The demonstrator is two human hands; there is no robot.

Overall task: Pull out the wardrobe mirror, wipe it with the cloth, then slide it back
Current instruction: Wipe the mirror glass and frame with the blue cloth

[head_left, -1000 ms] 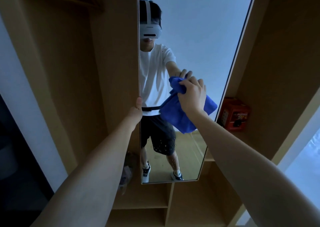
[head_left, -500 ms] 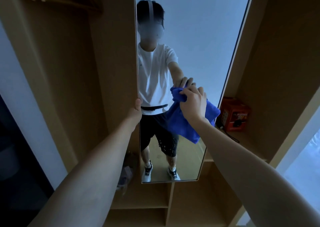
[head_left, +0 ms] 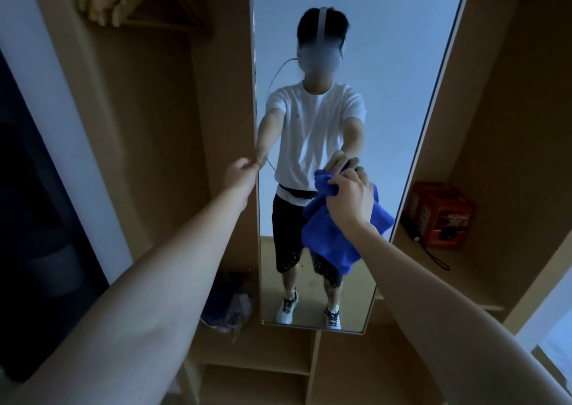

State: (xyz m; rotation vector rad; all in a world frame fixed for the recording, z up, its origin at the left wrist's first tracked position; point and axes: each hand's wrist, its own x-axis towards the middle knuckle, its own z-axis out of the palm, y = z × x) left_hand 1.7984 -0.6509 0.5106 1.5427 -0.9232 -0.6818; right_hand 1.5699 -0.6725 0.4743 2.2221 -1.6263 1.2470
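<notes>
The tall narrow wardrobe mirror (head_left: pixel 387 73) stands pulled out in front of me between the wooden wardrobe compartments and reflects a person in a white shirt and dark shorts. My left hand (head_left: pixel 240 172) grips the mirror's left edge at about mid height. My right hand (head_left: pixel 351 198) holds a bunched blue cloth (head_left: pixel 337 243) against the glass in the lower right part of the mirror. Most of the cloth hangs below my hand.
A red box (head_left: pixel 439 215) with a black cord sits on the wardrobe shelf to the right of the mirror. Wooden hangers (head_left: pixel 102 5) hang at the top left. A crumpled bag (head_left: pixel 229 308) lies on the lower shelf left of the mirror. Open shelves (head_left: pixel 257 370) run below.
My right hand has slid the cloth down the glass. The mirror now faces me more squarely, with the reflection showing both arms. My left hand has kept its grip on the edge.
</notes>
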